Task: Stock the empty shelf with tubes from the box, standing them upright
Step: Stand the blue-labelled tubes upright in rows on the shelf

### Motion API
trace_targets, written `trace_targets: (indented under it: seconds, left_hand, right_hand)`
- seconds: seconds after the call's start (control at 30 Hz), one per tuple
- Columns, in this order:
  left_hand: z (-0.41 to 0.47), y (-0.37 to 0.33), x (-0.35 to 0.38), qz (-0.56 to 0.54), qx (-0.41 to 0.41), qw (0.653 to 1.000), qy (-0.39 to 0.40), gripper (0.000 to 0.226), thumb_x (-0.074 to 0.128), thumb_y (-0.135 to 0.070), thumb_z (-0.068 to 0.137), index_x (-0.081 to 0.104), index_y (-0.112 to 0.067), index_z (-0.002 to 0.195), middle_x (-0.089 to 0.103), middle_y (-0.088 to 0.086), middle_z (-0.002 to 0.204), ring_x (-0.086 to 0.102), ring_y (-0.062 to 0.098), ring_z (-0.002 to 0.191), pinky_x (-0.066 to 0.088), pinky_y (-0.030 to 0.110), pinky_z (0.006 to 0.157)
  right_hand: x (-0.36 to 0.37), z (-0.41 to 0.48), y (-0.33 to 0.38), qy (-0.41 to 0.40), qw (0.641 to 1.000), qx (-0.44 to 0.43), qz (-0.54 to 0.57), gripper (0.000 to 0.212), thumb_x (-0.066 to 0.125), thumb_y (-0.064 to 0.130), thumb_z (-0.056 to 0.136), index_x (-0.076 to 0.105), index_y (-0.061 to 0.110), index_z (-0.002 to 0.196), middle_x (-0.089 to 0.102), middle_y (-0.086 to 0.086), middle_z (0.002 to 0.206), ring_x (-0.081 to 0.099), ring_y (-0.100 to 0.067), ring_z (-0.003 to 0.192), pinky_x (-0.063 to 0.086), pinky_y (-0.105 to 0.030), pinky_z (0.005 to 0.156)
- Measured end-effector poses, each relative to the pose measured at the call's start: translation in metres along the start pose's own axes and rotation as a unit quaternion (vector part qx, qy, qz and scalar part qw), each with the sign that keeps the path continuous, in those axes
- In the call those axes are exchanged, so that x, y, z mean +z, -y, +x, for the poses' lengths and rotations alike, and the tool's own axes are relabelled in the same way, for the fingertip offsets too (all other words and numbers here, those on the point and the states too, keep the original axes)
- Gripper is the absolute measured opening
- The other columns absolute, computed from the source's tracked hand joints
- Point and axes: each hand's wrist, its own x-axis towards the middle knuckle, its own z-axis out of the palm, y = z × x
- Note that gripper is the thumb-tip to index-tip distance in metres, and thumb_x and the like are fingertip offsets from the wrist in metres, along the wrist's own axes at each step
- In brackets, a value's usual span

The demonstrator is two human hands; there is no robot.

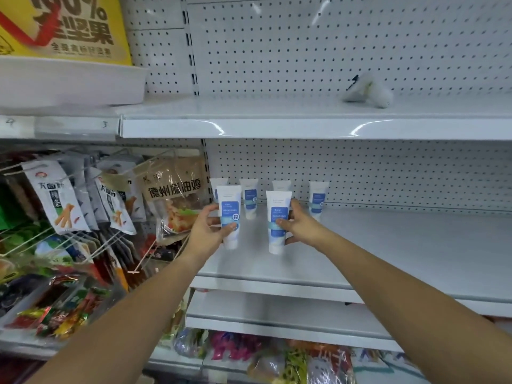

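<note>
On the white middle shelf (388, 253) several white tubes with blue labels stand upright, cap down. My left hand (206, 231) grips the front left tube (230, 216), thumb across its label. My right hand (300, 223) grips the front right tube (278, 220) from its right side. Both tubes stand upright at the shelf surface. Behind them a back row of tubes lines up near the pegboard: one half hidden at the far left (217, 185), one (250, 198), one (281, 185) and one at the right (318, 199). The box is out of view.
Snack bags (63, 200) hang on hooks to the left of the shelf. A white object (367, 92) lies on the upper shelf. More packaged goods (277, 358) fill the lower shelves. The middle shelf stretches bare to the right.
</note>
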Motion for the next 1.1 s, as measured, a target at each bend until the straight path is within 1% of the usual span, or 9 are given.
trace_targets:
  seconds: [0.13, 0.27, 0.4, 0.5, 0.63, 0.7, 0.9, 1.03, 1.1]
  left_hand:
    - [0.028, 0.011, -0.011, 0.013, 0.012, 1.0, 0.004, 0.067, 0.085, -0.015, 0.077, 0.049, -0.02, 0.133, 0.071, 0.003, 0.104, 0.071, 0.022, 0.093, 0.06, 0.045, 0.077]
    - [0.057, 0.02, -0.031, 0.013, 0.032, 0.999, 0.008, 0.062, 0.085, -0.01, 0.076, 0.05, -0.016, 0.127, 0.071, 0.005, 0.105, 0.07, 0.023, 0.094, 0.059, 0.045, 0.083]
    - [0.074, 0.03, -0.048, 0.027, 0.057, 0.998, 0.005, 0.055, 0.081, -0.001, 0.078, 0.047, -0.018, 0.119, 0.067, 0.002, 0.104, 0.065, 0.013, 0.09, 0.054, 0.023, 0.08]
    - [0.082, 0.039, -0.055, 0.031, 0.06, 0.998, 0.006, 0.055, 0.079, 0.003, 0.078, 0.046, -0.015, 0.117, 0.066, -0.001, 0.098, 0.064, 0.007, 0.087, 0.051, 0.014, 0.075]
    - [0.089, 0.05, -0.056, 0.037, 0.045, 0.998, -0.002, 0.055, 0.079, 0.004, 0.077, 0.046, -0.015, 0.116, 0.066, -0.003, 0.097, 0.065, 0.01, 0.086, 0.049, 0.007, 0.071]
    - [0.092, 0.052, -0.053, 0.042, 0.04, 0.998, -0.006, 0.054, 0.08, 0.002, 0.078, 0.046, -0.017, 0.115, 0.065, -0.007, 0.095, 0.064, 0.01, 0.085, 0.049, 0.009, 0.072]
    - [0.098, 0.063, -0.04, 0.059, 0.03, 0.998, -0.014, 0.054, 0.082, -0.007, 0.078, 0.045, -0.022, 0.115, 0.064, -0.007, 0.098, 0.064, 0.014, 0.092, 0.052, 0.028, 0.083]
    - [0.1, 0.067, -0.033, 0.061, 0.03, 0.998, -0.016, 0.054, 0.081, -0.006, 0.078, 0.043, -0.026, 0.111, 0.061, -0.014, 0.098, 0.065, 0.013, 0.091, 0.053, 0.028, 0.082]
    - [0.103, 0.07, -0.03, 0.062, 0.027, 0.998, -0.017, 0.055, 0.081, -0.006, 0.078, 0.042, -0.028, 0.11, 0.061, -0.014, 0.098, 0.066, 0.015, 0.092, 0.054, 0.03, 0.083]
  right_hand:
    - [0.007, 0.023, 0.006, -0.02, 1.0, 0.011, -0.012, 0.061, 0.055, 0.011, 0.099, 0.021, 0.024, 0.149, 0.052, -0.003, 0.132, 0.059, -0.027, 0.114, 0.06, -0.037, 0.067]
    - [0.024, 0.05, 0.016, -0.059, 0.998, 0.011, -0.015, 0.044, 0.053, 0.007, 0.1, 0.031, 0.013, 0.138, 0.051, -0.007, 0.132, 0.057, -0.026, 0.111, 0.06, -0.039, 0.066]
    - [0.045, 0.071, 0.017, -0.063, 0.998, 0.012, -0.004, 0.035, 0.052, 0.004, 0.1, 0.033, 0.014, 0.128, 0.053, -0.007, 0.127, 0.06, -0.02, 0.102, 0.06, -0.036, 0.063]
    - [0.055, 0.084, 0.014, -0.067, 0.998, 0.008, 0.005, 0.042, 0.051, 0.001, 0.1, 0.03, 0.013, 0.135, 0.051, -0.005, 0.127, 0.06, -0.02, 0.103, 0.059, -0.034, 0.062]
    - [0.06, 0.099, 0.004, -0.068, 0.998, 0.008, 0.003, 0.057, 0.051, 0.003, 0.1, 0.023, 0.017, 0.147, 0.049, -0.006, 0.137, 0.056, -0.027, 0.119, 0.057, -0.049, 0.082]
    - [0.059, 0.106, 0.001, -0.067, 0.998, 0.005, -0.001, 0.054, 0.051, 0.003, 0.1, 0.025, 0.018, 0.145, 0.049, -0.006, 0.139, 0.057, -0.028, 0.12, 0.056, -0.051, 0.086]
    - [0.057, 0.123, -0.009, -0.071, 0.997, 0.005, -0.011, 0.052, 0.053, 0.003, 0.099, 0.027, 0.017, 0.143, 0.049, -0.007, 0.139, 0.055, -0.029, 0.122, 0.056, -0.051, 0.085]
    - [0.055, 0.13, -0.015, -0.068, 0.998, 0.008, -0.005, 0.054, 0.052, 0.003, 0.099, 0.027, 0.019, 0.144, 0.048, -0.004, 0.137, 0.054, -0.024, 0.118, 0.055, -0.049, 0.083]
    - [0.053, 0.134, -0.018, -0.069, 0.998, 0.012, -0.003, 0.054, 0.052, 0.002, 0.099, 0.027, 0.019, 0.144, 0.047, -0.003, 0.136, 0.054, -0.025, 0.119, 0.055, -0.052, 0.085]
